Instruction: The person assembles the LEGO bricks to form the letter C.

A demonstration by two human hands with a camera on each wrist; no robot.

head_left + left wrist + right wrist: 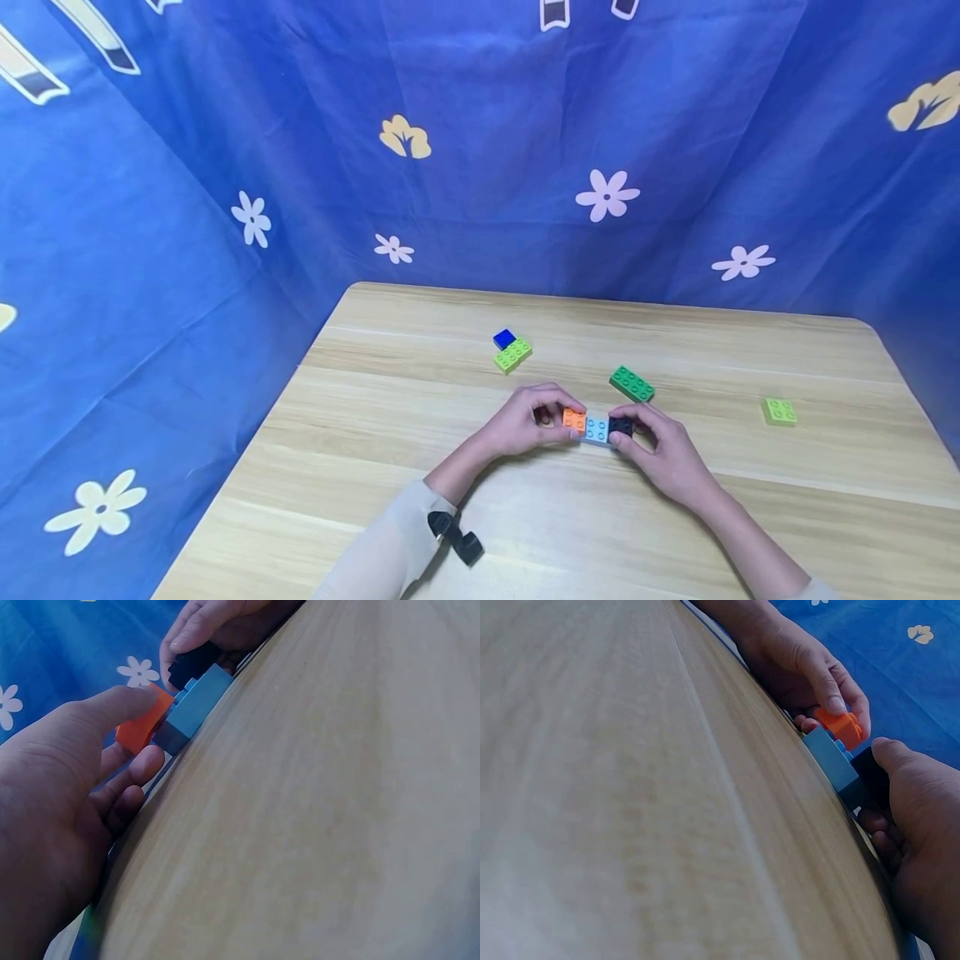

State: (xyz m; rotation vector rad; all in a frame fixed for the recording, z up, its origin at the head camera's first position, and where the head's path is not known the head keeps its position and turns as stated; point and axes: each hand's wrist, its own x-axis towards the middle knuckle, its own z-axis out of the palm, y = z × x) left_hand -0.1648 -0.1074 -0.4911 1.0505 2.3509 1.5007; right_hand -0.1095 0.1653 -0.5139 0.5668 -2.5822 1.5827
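Note:
My left hand point(525, 421) pinches an orange toy brick point(573, 420) between thumb and fingers, over the left end of a light blue brick point(597, 430). In the left wrist view the orange brick point(142, 724) sits tilted against the light blue brick point(199, 701). At the other end, my right hand point(663, 450) grips a black brick point(620, 427) with thumb and forefinger. Bare studs of the light blue brick show between the two. Fingers partly hide the black brick point(870, 776) in the right wrist view.
Just beyond my right hand lies a dark green brick point(632, 383). A lime brick point(513, 356) touches a small dark blue brick point(504, 339) farther back. Off to the right is another lime brick point(780, 412). Blue patterned cloth point(487, 183) hangs behind the wooden table point(360, 392).

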